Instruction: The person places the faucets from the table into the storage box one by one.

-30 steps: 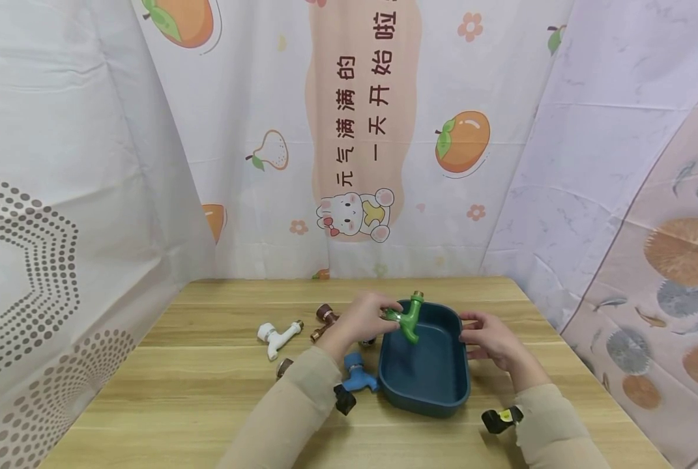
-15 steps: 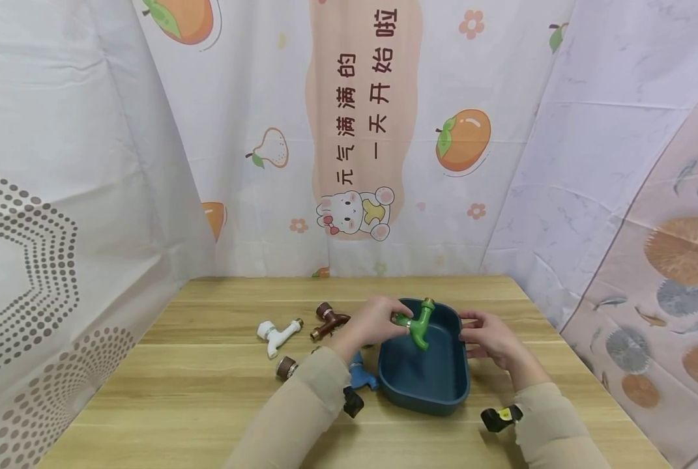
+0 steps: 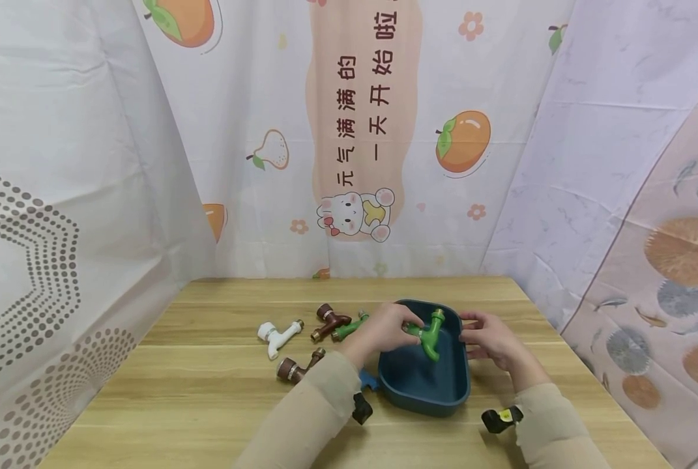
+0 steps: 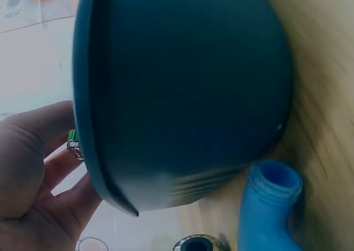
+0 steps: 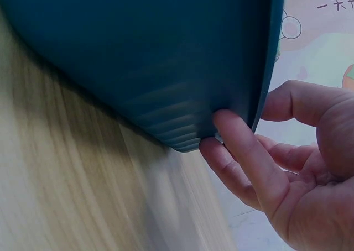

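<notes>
My left hand (image 3: 384,332) pinches a green faucet (image 3: 432,340) by its handle end. The faucet hangs over the inside of the dark blue basin (image 3: 421,405), its threaded end toward the back. In the left wrist view only a bit of green handle (image 4: 72,136) shows between the fingers, past the basin rim. My right hand (image 3: 492,342) holds the basin's right side. In the right wrist view its fingertips (image 5: 224,118) lie on the outer wall, with the thumb at the rim.
Left of the basin, on the wooden table, lie a white faucet (image 3: 279,339), two brown faucets (image 3: 331,320), another green faucet (image 3: 349,327) and a blue faucet (image 4: 265,218). The blue one is close to the basin, mostly behind the left forearm in the head view. Printed curtains surround the table.
The left hand has carried the green faucet right and toward me, from over the basin's back left to farther over its inside. The right hand has stayed on the basin.
</notes>
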`<state>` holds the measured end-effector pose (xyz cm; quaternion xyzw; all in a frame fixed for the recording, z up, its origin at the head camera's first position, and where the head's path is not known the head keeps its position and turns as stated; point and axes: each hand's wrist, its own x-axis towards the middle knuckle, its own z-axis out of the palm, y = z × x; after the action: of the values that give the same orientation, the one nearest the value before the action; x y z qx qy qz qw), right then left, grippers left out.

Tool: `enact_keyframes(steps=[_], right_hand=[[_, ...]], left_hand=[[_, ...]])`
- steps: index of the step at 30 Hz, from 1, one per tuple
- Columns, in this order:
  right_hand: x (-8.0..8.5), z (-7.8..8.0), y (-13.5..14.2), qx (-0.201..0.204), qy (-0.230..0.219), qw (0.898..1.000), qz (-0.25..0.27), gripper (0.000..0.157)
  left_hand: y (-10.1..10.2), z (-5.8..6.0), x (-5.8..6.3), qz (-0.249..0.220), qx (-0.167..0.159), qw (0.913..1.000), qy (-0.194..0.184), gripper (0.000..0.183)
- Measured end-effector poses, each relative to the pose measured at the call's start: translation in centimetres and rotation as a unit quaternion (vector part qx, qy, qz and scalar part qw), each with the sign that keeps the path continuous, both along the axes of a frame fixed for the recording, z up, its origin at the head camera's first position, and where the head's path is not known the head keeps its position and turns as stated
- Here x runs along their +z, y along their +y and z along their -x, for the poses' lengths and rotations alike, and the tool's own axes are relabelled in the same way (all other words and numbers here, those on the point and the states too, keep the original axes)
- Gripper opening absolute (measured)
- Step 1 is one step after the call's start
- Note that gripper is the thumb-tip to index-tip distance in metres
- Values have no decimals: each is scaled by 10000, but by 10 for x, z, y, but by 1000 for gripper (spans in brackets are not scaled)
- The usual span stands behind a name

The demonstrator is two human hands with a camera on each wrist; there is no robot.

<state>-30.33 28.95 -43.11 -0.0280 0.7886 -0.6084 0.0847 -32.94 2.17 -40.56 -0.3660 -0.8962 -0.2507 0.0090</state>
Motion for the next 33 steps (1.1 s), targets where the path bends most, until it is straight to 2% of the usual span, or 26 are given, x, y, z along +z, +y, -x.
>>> enact_keyframes(steps=[5, 17, 28, 33], right_hand=[[0, 0, 1, 22, -3, 10000, 11, 61], [0, 0, 2, 43, 10, 10000, 45, 60], [0, 0, 1, 51, -13, 10000, -18, 61], [1, -1, 1, 49, -9, 10000, -57, 61]], left_hand=[[5, 0, -2, 186, -23, 9998, 4, 30], [13, -5, 0, 308, -199, 9993, -28, 28], [14, -9, 2, 321, -260, 9983, -406, 31], [14, -9, 3, 342, -289, 9982, -390, 32]])
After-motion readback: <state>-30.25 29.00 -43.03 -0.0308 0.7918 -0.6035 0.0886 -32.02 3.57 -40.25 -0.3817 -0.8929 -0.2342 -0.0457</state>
